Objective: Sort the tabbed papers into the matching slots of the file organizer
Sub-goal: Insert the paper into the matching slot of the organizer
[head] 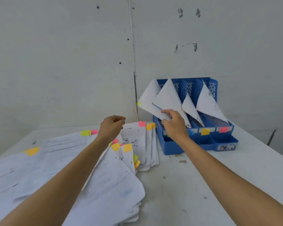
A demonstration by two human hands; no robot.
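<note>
**Sorting early stage: a few sheets filed, most of the pile left**

Done: the blue file organizer point(194, 146) holds about four leaning sheets spread across its slots. The right hand point(174, 123) pinches the lower corner of one sheet point(167, 97) at the organizer's left end. The hand covers the label there, so the exact slot can't be told. Just left of it, another sheet shows a yellow-green tab point(138, 103). The yellow label point(205, 131) and pink label point(223, 129) on the slot fronts are readable.

Left: a big loose pile of tabbed papers point(104, 185) is fanned over the left half of the tabletop point(203, 185), with yellow, pink and green tabs mixed. It looks like well over half the job. The left hand point(112, 127) hovers above the pile, fingers loosely curled, holding nothing.

Surface: white tabletop, scuffed, with brown specks near the organizer. Room: corner of a white panelled wall point(64, 62) with a vertical seam, small holes and dark marks.
</note>
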